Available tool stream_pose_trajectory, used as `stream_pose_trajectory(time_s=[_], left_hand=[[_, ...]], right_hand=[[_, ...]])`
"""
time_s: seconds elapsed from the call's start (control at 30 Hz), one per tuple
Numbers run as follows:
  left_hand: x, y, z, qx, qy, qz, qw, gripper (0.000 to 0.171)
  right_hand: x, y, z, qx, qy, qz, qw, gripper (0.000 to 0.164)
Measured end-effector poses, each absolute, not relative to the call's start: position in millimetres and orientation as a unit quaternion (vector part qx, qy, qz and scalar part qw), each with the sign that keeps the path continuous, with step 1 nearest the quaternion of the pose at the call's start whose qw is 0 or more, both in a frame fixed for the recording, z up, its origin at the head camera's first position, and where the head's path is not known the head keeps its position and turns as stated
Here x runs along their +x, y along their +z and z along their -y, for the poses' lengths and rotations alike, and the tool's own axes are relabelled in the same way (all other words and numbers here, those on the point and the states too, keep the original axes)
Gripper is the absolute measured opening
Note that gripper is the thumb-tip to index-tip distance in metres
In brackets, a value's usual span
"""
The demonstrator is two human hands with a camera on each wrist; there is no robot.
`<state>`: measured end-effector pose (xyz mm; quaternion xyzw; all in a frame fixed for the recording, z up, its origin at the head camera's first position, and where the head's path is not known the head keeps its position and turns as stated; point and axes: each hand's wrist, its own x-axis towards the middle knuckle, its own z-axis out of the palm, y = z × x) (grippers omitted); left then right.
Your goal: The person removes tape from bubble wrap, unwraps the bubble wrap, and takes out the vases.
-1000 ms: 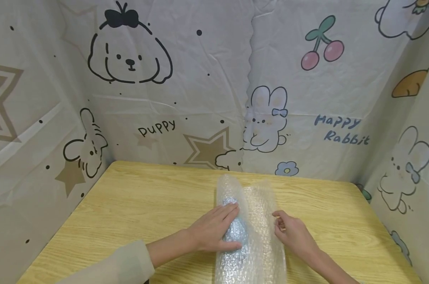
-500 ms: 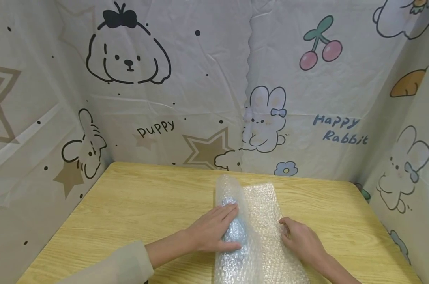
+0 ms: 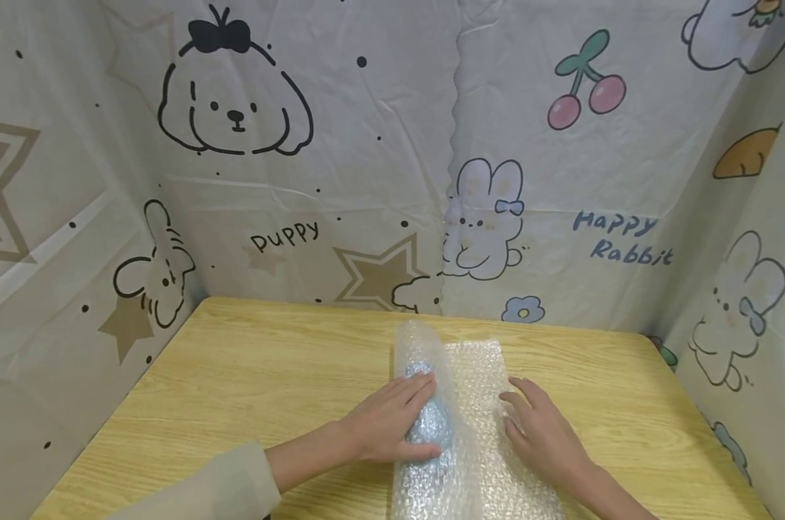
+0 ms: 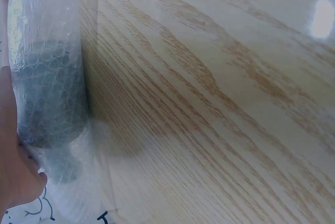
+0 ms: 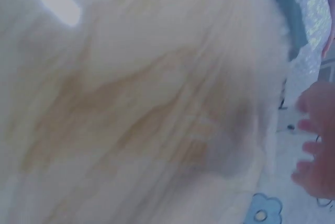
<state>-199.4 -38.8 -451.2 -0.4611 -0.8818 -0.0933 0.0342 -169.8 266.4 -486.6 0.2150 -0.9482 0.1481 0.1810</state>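
A sheet of clear bubble wrap (image 3: 431, 491) runs lengthwise on the wooden table. Its left part is folded over a bluish object (image 3: 431, 426), and its right part lies flat. In the left wrist view the wrapped object (image 4: 49, 98) shows a wide, dark blue-grey body with a narrower piece beyond it; its kind is blurred by the bubbles. My left hand (image 3: 388, 419) rests on the covered object, fingers straight and thumb spread. My right hand (image 3: 544, 430) hovers over the flap's right edge with fingers loosely parted, holding nothing.
The pale wood table (image 3: 269, 361) has its far edge against a printed cloth backdrop (image 3: 366, 180). Cloth also hangs along the left and right sides.
The right flap of bubble wrap has been spread outward to the right and now lies flatter. My right hand has loosened its fingers from its edge. My left hand has stayed in place.
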Motion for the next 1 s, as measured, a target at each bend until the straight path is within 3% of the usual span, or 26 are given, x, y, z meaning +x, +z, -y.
stream_pose_trajectory(time_s=[0.3, 0.4, 1.0], left_hand=[[-199, -451, 39, -0.459, -0.092, 0.883, 0.037, 0.096], [-199, -451, 39, -0.459, -0.093, 0.883, 0.036, 0.096], [-197, -451, 43, -0.45, -0.081, 0.888, 0.04, 0.097]], right_hand=[[-156, -473, -225, 0.266, 0.227, 0.934, 0.073, 0.057], [-154, -473, -215, 0.294, 0.224, 0.927, 0.059, 0.062], [-161, -479, -195, 0.413, 0.105, 0.889, 0.168, 0.063]])
